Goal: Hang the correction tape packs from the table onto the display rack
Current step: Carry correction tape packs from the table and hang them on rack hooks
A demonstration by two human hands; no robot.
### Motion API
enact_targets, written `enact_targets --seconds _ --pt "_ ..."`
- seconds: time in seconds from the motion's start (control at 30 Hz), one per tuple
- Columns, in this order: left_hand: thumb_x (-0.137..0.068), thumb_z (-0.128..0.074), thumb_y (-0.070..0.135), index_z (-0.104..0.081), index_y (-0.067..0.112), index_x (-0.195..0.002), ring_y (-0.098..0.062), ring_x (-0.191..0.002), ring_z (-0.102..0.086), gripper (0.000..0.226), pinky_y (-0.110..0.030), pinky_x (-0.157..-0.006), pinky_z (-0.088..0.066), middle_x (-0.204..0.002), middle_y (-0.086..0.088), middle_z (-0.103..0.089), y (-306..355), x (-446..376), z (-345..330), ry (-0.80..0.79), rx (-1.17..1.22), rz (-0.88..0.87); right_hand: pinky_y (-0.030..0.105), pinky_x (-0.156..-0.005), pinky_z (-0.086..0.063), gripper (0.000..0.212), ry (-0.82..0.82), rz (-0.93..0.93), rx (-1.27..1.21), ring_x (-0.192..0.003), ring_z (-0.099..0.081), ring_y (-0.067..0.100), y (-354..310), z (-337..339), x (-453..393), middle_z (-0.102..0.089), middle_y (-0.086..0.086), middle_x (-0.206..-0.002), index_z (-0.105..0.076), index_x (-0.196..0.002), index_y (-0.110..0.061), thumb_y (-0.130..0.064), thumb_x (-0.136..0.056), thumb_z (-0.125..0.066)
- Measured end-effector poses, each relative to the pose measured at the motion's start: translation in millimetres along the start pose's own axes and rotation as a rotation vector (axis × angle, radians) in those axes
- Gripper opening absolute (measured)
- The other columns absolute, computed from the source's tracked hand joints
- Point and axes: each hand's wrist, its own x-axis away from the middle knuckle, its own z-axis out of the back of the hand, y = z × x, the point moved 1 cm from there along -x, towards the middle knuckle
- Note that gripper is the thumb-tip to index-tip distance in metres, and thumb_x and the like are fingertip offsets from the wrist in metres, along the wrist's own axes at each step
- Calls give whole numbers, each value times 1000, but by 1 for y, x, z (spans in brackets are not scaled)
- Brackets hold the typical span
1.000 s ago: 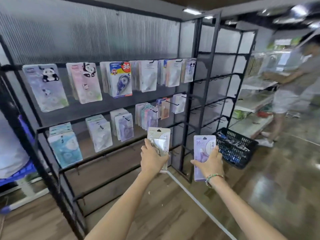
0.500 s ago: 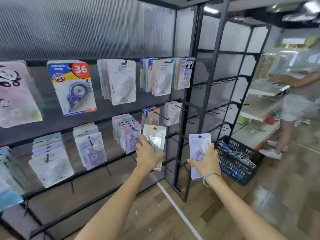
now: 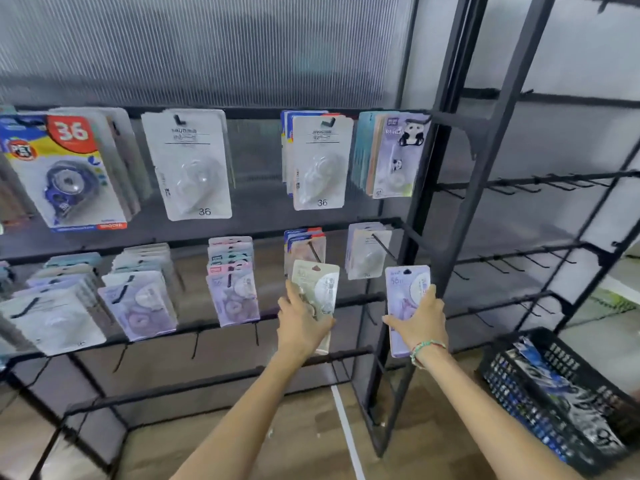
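My left hand (image 3: 302,323) grips a beige correction tape pack (image 3: 317,289) upright, just below the hooked packs in the rack's second row. My right hand (image 3: 417,322) grips a lilac correction tape pack (image 3: 403,292) upright, right of it, near the black upright post. The black display rack (image 3: 420,216) carries two rows of hung packs: a white one marked 36 (image 3: 188,164), a panda pack (image 3: 398,154), lilac ones (image 3: 235,289). A half-filled hook (image 3: 381,245) sticks out above and between my hands.
A second rack section (image 3: 519,188) to the right holds bare hooks. A black plastic basket (image 3: 554,393) with packaged goods sits on the wooden floor at lower right. The lower rails (image 3: 207,379) of the left rack hold bare hooks.
The view has come nearer to the rack and shifted right. Both hands have risen with their packs toward the second row of hooks. The person at the right is out of view.
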Motion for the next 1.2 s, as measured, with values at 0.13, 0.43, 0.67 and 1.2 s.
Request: enact_targets --seconds 0.13,0.43,0.67,1.2 --pt "-71 -81 28 1 11 -152 -36 -119 -42 117 -45 -99 -43 -130 -17 -33 8 -7 -19 38 -40 58 47 -96 -41 115 -46 42 -17 -128 -37 36 3 2 -35 -32 16 -141 -8 -151 -8 -32 -68 -85" --pt "-69 -82 24 -3 7 -151 -37 -119 -44 116 -46 -98 -44 -129 -17 -35 13 -17 -39 134 -30 123 43 -87 -48 103 -135 93 -30 -119 -47 35 4 -4 -69 -37 17 -134 -19 -145 -7 -28 -68 -85" --pt "-71 -82 26 -1 8 -151 -36 -120 -45 116 -47 -98 -45 -132 -17 -35 14 -18 -45 165 -86 130 44 -87 -51 104 -155 144 -9 -117 -49 34 10 -12 -70 -39 15 -132 -22 -144 -9 -32 -66 -86" --pt "-72 -82 40 4 11 -152 -32 -121 -47 121 -47 -92 -51 -137 -14 -34 5 -13 -52 156 -237 149 43 -88 -51 105 -189 147 33 -118 -48 30 8 -21 -79 -38 15 -133 -16 -147 -10 -38 -70 -82"
